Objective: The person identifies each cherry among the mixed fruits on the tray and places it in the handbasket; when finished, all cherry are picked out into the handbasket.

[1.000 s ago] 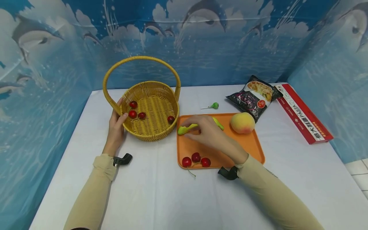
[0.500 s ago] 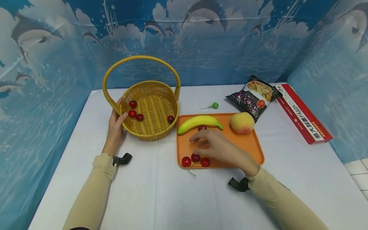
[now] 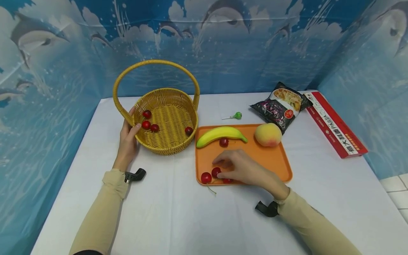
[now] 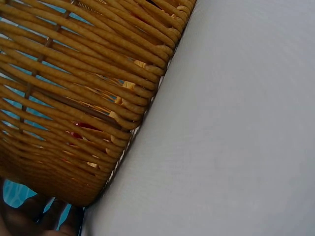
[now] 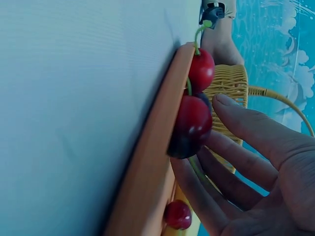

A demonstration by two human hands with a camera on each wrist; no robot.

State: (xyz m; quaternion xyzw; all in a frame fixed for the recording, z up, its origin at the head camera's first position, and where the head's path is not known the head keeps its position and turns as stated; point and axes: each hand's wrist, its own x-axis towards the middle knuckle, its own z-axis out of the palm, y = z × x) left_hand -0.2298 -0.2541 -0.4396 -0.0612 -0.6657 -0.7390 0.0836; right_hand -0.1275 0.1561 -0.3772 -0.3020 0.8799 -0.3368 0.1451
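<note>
My left hand (image 3: 127,143) grips the left side of a yellow wicker basket (image 3: 166,151), thumb over the rim. Several cherries lie inside it. In the left wrist view the woven wall (image 4: 74,98) fills the upper left. My right hand (image 3: 243,169) is low over an orange tray (image 3: 271,161), thumb and fingers spread about a middle cherry (image 3: 216,172); no firm pinch shows. Left of it is another cherry (image 3: 206,177), its stem over the tray edge; a third cherry (image 3: 227,181) is partly under the hand. In the right wrist view the fingers are beside a near cherry (image 5: 192,123).
A banana (image 3: 220,134), a single cherry (image 3: 224,142) and a peach (image 3: 268,134) lie on the tray's far part. Behind stand a green lollipop (image 3: 237,115), a black food packet (image 3: 283,104) and a red pasta box (image 3: 338,125). The basket's tall handle (image 3: 156,62) arches upward.
My right hand has drawn back from above the banana toward the near cherries, uncovering the banana and the cherry beside it. My left hand stays on the basket.
</note>
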